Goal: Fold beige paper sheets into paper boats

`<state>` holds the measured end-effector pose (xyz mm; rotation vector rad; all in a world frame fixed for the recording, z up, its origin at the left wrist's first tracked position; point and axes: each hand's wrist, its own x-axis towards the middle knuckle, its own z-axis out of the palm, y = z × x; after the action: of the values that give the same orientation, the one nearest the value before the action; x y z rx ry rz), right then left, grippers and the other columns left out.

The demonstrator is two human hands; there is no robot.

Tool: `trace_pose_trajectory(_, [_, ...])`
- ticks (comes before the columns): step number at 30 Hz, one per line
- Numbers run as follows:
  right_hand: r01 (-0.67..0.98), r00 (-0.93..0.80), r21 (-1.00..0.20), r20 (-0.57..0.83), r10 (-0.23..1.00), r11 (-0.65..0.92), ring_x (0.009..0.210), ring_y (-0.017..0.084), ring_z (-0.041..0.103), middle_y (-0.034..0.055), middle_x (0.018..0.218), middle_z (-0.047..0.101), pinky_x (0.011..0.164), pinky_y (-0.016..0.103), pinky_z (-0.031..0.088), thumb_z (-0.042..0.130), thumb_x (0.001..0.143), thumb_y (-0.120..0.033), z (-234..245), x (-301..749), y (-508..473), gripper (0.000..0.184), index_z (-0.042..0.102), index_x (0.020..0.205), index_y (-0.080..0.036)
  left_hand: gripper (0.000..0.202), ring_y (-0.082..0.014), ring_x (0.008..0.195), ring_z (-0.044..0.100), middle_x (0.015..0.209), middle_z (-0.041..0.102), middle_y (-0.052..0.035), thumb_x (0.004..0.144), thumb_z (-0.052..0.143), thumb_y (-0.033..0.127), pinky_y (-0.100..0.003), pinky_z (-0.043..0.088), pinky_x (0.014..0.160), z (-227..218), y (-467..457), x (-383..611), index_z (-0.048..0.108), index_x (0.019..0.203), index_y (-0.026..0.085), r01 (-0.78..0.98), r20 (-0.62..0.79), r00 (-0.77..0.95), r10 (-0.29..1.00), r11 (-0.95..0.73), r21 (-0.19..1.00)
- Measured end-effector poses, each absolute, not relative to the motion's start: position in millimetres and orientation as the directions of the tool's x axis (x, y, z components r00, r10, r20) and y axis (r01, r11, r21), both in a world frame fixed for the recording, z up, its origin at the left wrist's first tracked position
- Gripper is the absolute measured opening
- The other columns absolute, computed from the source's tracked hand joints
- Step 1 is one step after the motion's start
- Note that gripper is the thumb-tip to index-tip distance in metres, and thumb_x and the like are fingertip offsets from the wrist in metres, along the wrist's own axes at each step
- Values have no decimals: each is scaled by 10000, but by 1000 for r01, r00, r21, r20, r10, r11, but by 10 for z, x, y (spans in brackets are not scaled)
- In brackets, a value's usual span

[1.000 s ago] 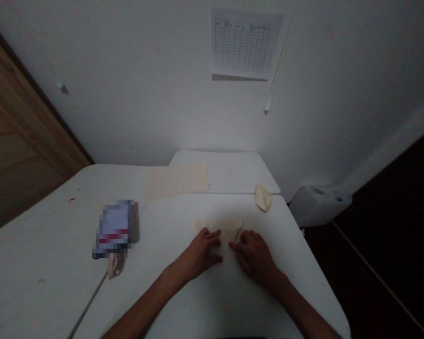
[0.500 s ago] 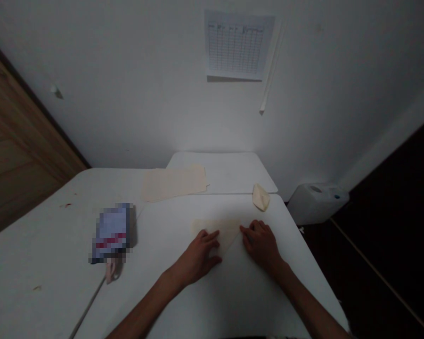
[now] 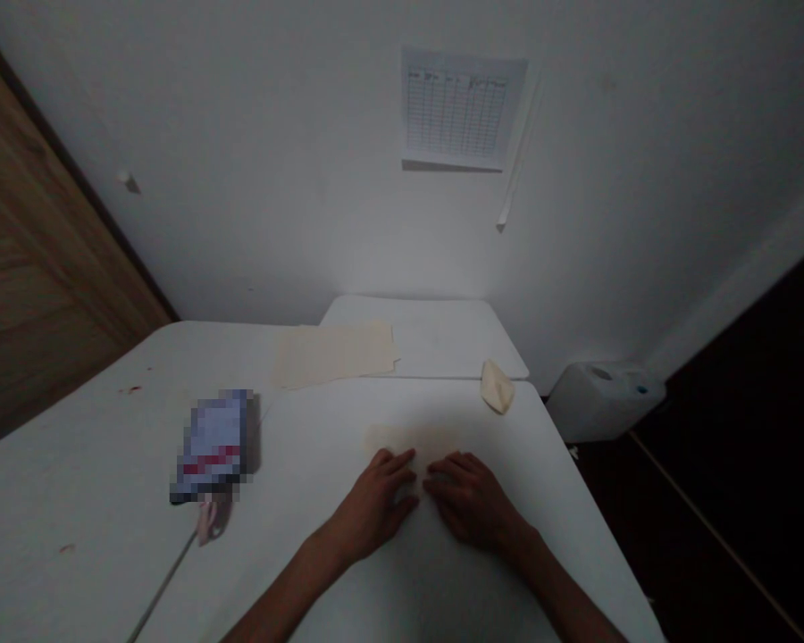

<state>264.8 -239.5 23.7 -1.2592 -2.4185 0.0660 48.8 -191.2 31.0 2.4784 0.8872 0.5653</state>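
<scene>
A cream sheet of paper [image 3: 412, 438] lies on the white table in front of me, mostly covered by my hands. My left hand [image 3: 383, 502] rests on its left part, fingers stretched out and thumb apart. From the right, my right hand [image 3: 475, 502] reaches in, its fingers bent together and pressing at the paper's right edge near the middle. What its fingertips hold is partly hidden. Beyond the right hand sits a small folded cream paper piece [image 3: 497, 388]. Farther left lies a stack of flat cream sheets [image 3: 335, 353].
To the left, a blurred blue and red item [image 3: 211, 442] with a pink loop lies on the table [image 3: 295, 580], a thin cable running from it. A white plastic container [image 3: 603, 402] stands beyond the table's right edge. A printed chart [image 3: 462, 112] hangs on the wall.
My right hand has moved left from the sheet's right corner toward its middle, close to the left hand. The left hand stays about in place. The view has shifted slightly.
</scene>
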Motion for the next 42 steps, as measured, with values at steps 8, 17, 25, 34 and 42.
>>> trace_pose_trajectory(8, [864,-179,-374,398,900,338,955,199,544,32,997,639,873,353,416,686,821,-250,137,2420,-2345,22,672,809,-239,120,-258,1120,495,1384,518,-68,857,589,223,-434,433,958,343,-1881,507,621,971,214,472,211,725,655,-696,541])
trace_pose_trajectory(17, [878,-66,-415,387,920,238,893,222,533,41,894,606,812,350,414,759,750,-423,107,2364,-2219,239,631,753,-222,62,-247,1102,505,1367,537,-62,839,631,234,-416,426,945,335,-1846,504,622,895,210,473,183,729,660,-678,562])
trace_pose_trajectory(25, [928,5,-343,402,916,145,853,212,549,40,834,618,780,340,400,690,825,-441,98,2616,-2069,245,651,728,-220,232,-275,1157,474,1390,520,-57,764,687,202,-467,404,988,326,-1840,497,636,990,219,499,143,712,688,-638,587])
trace_pose_trajectory(34, [915,108,-394,447,888,87,824,211,564,43,801,632,785,342,413,610,894,-383,72,2859,-1833,236,662,735,-216,143,-247,1100,496,1370,538,-56,839,588,179,-415,418,947,323,-1837,486,633,972,209,470,200,713,672,-670,575])
trace_pose_trajectory(42, [882,-103,-366,466,879,297,987,203,564,59,1060,646,910,366,422,629,882,-310,116,2779,-1897,178,664,1031,-218,224,-227,982,558,1293,603,-51,896,465,134,-392,448,887,286,-1758,540,653,799,209,504,218,715,664,-706,498])
